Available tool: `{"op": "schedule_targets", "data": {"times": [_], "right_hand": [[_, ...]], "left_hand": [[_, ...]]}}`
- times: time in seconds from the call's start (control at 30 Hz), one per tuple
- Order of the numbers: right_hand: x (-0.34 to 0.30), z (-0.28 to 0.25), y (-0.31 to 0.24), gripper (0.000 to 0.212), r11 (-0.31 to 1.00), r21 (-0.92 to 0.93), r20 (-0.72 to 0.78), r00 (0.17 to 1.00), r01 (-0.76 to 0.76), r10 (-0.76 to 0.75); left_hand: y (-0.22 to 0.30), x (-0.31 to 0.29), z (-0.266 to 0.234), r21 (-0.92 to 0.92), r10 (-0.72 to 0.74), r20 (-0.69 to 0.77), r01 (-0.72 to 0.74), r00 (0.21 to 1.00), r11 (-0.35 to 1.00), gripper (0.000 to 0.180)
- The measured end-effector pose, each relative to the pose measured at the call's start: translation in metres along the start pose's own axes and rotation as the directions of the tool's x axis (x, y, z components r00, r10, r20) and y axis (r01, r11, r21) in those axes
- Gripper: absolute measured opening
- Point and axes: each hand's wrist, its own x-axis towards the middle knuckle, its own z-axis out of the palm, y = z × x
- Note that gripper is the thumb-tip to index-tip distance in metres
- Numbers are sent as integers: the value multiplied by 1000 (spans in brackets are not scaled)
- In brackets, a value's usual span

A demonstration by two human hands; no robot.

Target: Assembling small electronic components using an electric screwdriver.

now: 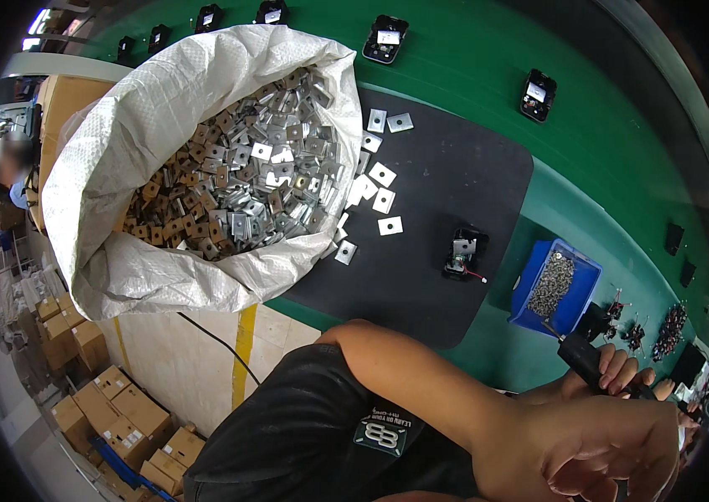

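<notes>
Palm-up and nearest the camera, the left hand point(614, 452) curls its fingers loosely; whether anything rests inside them, I cannot tell. Just beyond it, the right hand point(617, 369) has its fingers wrapped around a black screwdriver point(577, 354). That tool is probably stiff and moderately heavy, best gripped around its thick body, clear of the slim shaft. It looks dark and cylindrical, with a thin metal tip slanting toward the near edge of a blue bin point(528, 286); contact there is unclear. Small silvery screws point(552, 283) fill the bin's floor, likely light, hard and slippery, easiest taken singly by the head. Farther left, a black device point(461, 253) with a red wire sits on the dark mat point(455, 163), beside loose metal plates point(383, 174).
</notes>
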Motion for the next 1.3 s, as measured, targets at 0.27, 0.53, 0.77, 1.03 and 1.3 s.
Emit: {"op": "schedule_targets", "data": {"times": [0.27,0.53,0.77,1.03,1.3], "right_hand": [[2,0,-2,43,1000,23,20,1000,-4,4],[3,-1,0,45,999,48,40,999,-16,14],[1,-2,-2,45,1000,23,26,1000,1,-2],[3,1,-2,43,999,49,36,999,-8,6],[3,1,-2,44,999,50,27,999,-18,17]], "left_hand": [[3,0,1,-34,-73,-6,73,997,997,48],[0,-4,3,-53,-72,-62,68,996,996,50],[1,-5,2,-35,-83,-43,82,996,996,50],[-3,-6,4,-146,-118,-85,104,989,984,52],[1,-6,-1,-40,-106,-49,104,993,994,48]]}}
